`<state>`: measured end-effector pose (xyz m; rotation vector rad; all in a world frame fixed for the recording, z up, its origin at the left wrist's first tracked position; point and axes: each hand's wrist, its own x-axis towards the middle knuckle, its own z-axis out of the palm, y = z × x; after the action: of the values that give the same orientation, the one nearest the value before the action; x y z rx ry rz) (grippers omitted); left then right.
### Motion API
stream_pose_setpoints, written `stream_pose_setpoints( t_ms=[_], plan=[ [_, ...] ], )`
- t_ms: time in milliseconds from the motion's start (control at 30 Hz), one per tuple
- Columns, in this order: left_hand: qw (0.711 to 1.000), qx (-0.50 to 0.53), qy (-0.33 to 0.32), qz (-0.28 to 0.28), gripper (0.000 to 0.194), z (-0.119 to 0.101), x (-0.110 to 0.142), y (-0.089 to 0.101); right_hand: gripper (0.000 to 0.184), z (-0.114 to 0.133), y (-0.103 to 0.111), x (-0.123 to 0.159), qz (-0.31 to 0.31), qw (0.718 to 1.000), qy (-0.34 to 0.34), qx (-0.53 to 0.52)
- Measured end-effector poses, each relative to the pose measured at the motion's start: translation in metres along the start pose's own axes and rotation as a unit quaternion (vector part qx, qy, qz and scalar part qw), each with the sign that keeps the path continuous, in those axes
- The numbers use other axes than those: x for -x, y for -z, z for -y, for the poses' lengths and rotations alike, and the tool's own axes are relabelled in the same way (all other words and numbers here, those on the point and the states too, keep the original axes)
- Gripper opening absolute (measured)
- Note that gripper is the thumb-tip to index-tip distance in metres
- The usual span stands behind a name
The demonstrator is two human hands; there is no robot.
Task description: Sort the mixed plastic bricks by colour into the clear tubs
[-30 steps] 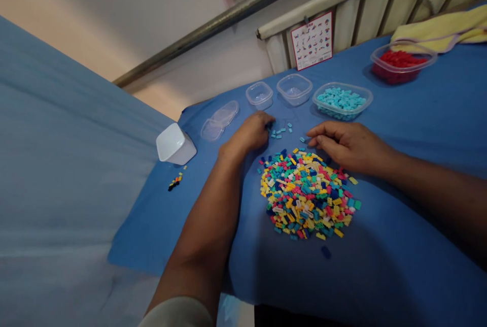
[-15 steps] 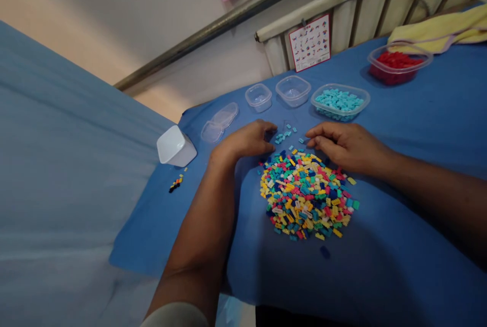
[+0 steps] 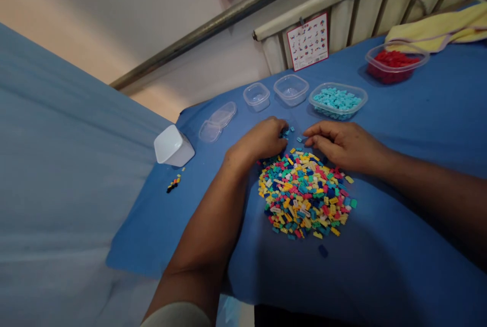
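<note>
Bricks of light-blue plastic (image 3: 292, 129), small and loose, lie between the two hands, just beyond a heaped pile of mixed-colour plastic bricks (image 3: 304, 195). Over the last half second the left hand (image 3: 267, 137) has slid rightward over the group, hiding part of it, apparently gathering; its thumb and fingers stand apart, curved around some, no firm hold visible. The right hand (image 3: 338, 146) has stayed put, fingertips slightly parted, seemingly holding nothing. Behind sits a clear plastic tub of light-blue bricks (image 3: 339, 112)
</note>
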<state>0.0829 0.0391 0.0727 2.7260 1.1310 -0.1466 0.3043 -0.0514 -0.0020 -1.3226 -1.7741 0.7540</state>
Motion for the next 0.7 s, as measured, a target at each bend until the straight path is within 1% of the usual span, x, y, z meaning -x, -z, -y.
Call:
stream_pose_setpoints(
  t_ms=[67, 133, 233, 267, 333, 400, 433, 467, 567, 633, 700],
  plan=[
    [0.999, 0.005, 0.018, -0.036, 0.038, 0.002, -0.003, -0.006, 0.029, -0.001, -0.001, 0.000, -0.001, 1.000, 0.000, -0.001],
    [0.997, 0.025, 0.032, -0.063, 0.042, 0.006, -0.004, -0.008, 0.029, -0.002, -0.001, 0.000, -0.001, 1.000, 0.001, -0.006],
    [0.995, 0.036, 0.047, -0.079, 0.048, 0.015, -0.002, -0.002, 0.030, 0.000, -0.002, 0.000, -0.004, 1.000, 0.000, -0.016],
    [0.996, 0.031, 0.052, -0.071, 0.050, 0.017, 0.000, 0.002, 0.030, 0.001, -0.001, -0.001, -0.005, 1.000, -0.003, -0.016],
    [0.998, 0.024, 0.055, -0.027, 0.058, 0.021, 0.005, 0.009, 0.030, 0.004, 0.000, -0.001, -0.004, 1.000, -0.010, -0.016],
    [0.999, 0.032, 0.037, 0.025, 0.070, 0.023, 0.009, 0.013, 0.030, 0.006, 0.000, -0.001, -0.003, 1.000, -0.015, -0.018],
    [0.998, 0.040, 0.022, 0.041, 0.074, 0.023, 0.009, 0.012, 0.030, 0.007, 0.000, -0.001, -0.003, 1.000, -0.016, -0.019],
    [0.998, 0.046, 0.008, 0.045, 0.074, 0.023, 0.009, 0.011, 0.030, 0.007, 0.000, -0.001, -0.004, 1.000, -0.015, -0.019],
    [0.999, 0.050, -0.014, 0.011, 0.061, 0.020, 0.001, 0.001, 0.030, 0.007, 0.000, -0.001, -0.004, 1.000, -0.013, -0.014],
    [0.999, 0.046, -0.017, -0.017, 0.052, 0.018, -0.005, -0.005, 0.030, 0.006, 0.000, -0.002, -0.003, 1.000, -0.009, -0.013],
    [0.998, 0.048, -0.015, -0.034, 0.048, 0.016, -0.010, -0.008, 0.030, 0.005, 0.000, -0.002, -0.002, 1.000, -0.001, -0.011]
  ],
)
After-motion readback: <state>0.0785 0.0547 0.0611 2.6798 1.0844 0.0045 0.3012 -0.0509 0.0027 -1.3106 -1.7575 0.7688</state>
